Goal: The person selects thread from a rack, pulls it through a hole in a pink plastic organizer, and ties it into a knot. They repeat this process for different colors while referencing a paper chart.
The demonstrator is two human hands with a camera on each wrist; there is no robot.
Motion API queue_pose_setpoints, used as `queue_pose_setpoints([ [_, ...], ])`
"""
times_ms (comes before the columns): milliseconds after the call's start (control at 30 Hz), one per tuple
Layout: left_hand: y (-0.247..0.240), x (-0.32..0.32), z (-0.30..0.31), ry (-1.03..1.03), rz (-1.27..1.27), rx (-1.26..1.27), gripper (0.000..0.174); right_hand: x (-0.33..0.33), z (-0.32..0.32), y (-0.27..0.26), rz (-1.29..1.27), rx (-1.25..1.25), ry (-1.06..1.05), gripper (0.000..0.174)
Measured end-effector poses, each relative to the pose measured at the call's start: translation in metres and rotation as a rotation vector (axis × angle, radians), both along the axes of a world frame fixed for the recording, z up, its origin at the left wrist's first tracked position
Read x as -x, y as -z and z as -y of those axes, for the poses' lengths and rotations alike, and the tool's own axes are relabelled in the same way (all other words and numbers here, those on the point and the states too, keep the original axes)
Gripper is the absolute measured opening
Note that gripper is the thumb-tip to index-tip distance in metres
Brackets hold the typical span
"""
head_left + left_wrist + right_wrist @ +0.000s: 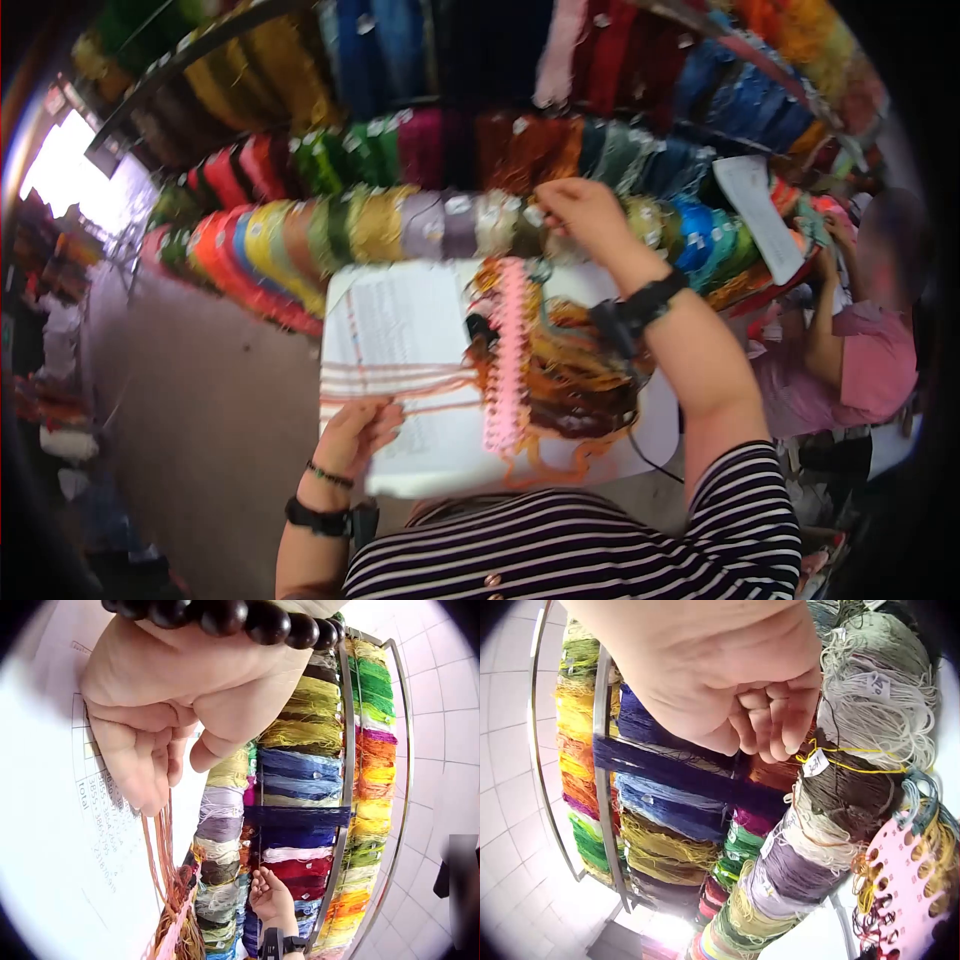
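Note:
A pink perforated card [511,355] strung with brown, orange and dark threads lies on a white board [430,475]. From its left side, several pinkish-brown strands [166,851] run to my left hand [161,731]. That hand's fingertips rest on the strands over the printed sheet [395,320], its thumb apart from the fingers. My right hand [588,212] is raised at the row of skeins. Its bent fingers [761,724] are close to a dark brown skein [847,791] with a paper tag [817,762]. I cannot tell whether they pinch a thread.
Behind the board, labelled skeins of many colours hang in tiers on a metal rack [344,765]. A lilac skein [420,228] and a blue one [692,235] are in the lowest row. A paper sheet [760,220] hangs at the right, near another person in pink [870,350].

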State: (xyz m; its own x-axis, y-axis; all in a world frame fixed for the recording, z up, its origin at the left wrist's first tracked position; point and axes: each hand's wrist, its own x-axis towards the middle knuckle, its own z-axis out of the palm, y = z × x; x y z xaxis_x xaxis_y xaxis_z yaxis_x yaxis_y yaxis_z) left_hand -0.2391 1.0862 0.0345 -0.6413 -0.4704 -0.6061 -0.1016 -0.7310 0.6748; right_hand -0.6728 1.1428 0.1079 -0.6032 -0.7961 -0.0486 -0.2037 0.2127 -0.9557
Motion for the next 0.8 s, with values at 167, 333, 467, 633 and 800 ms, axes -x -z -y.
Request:
queue_pose_setpoints([
  [167,0.0,0.004,-0.007,-0.069,0.022,0.052,0.027,0.053,0.035,0.021,-0.307,0.119,0.171,0.021],
  [333,0.001,0.004,-0.008,-0.117,0.031,0.035,0.022,0.084,0.057,0.025,-0.583,-0.018,0.413,0.019],
  [467,-0.001,0.006,-0.007,-0.124,0.056,0.034,0.022,0.123,0.057,0.043,-0.574,-0.116,0.525,0.022],
  [633,0.0,0.008,-0.007,-0.141,0.089,0.042,0.022,0.139,0.06,0.051,-0.593,-0.032,0.558,0.02],
  [800,-0.002,0.008,-0.005,-0.124,0.072,0.023,0.022,0.139,0.064,0.047,-0.562,-0.053,0.535,0.019],
])
